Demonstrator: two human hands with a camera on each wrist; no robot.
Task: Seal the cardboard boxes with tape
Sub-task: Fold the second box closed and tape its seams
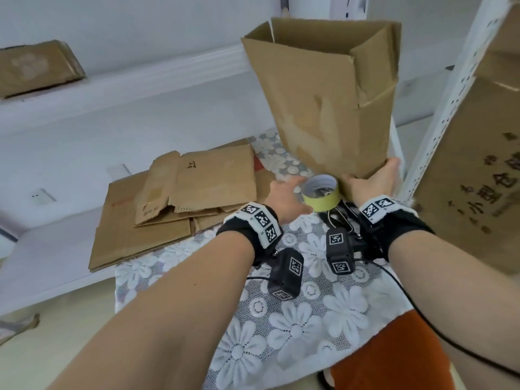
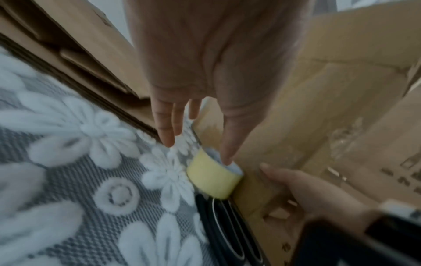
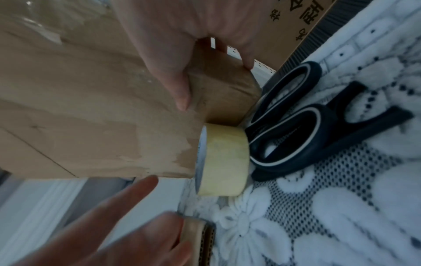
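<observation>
A tall open cardboard box [image 1: 329,102] stands tilted on the table with its flaps up. My right hand [image 1: 368,178] grips its lower near corner, thumb [image 3: 180,93] on one face and fingers round the edge. A roll of yellow tape [image 1: 320,194] lies against the foot of the box [image 3: 79,108]. My left hand [image 1: 287,197] reaches to the roll with straight fingers. In the left wrist view its thumb [image 2: 226,160] touches the rim of the tape [image 2: 212,178], while the other fingers hang above the cloth.
Black scissors [image 3: 296,122] lie beside the tape on the lace tablecloth [image 1: 295,319]. A stack of flattened boxes [image 1: 174,198] lies at the left. A big printed box [image 1: 472,175] and a white shelf upright [image 1: 439,116] stand close at the right.
</observation>
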